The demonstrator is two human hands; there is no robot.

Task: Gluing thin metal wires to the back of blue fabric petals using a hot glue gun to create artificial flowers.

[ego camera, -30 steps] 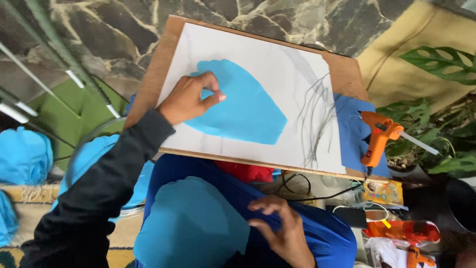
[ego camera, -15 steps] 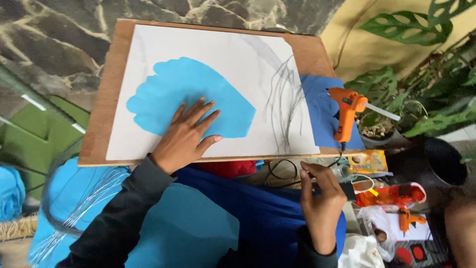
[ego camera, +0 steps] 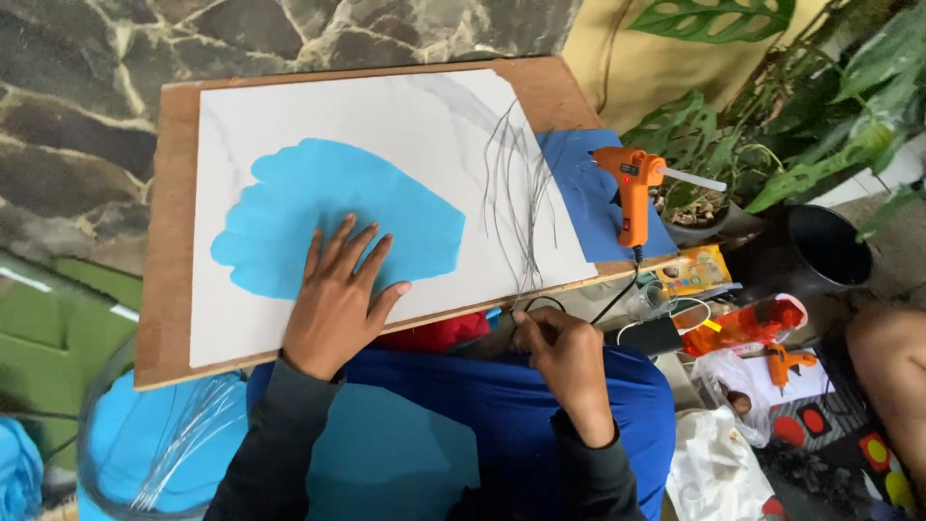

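Right hand (ego camera: 564,357) nearer board edge (ego camera: 159,289).

Board (ego camera: 174,222): brown wood fibre, matt, rough at the edges. Sheet (ego camera: 405,125): white paper, smooth. Cut-out shape (ego camera: 318,203): blue paper, matt, slightly creased. Strands (ego camera: 516,193): thin grey wire. Glue gun (ego camera: 632,193): orange plastic, glossy. Wall (ego camera: 87,58): rough, dark stone.

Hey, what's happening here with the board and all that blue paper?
A person's left hand presses flat on a blue paper shape lying on a white sheet atop a wooden board. The right hand pinches thin wire strands at the board's edge. An orange glue gun rests nearby, untouched.
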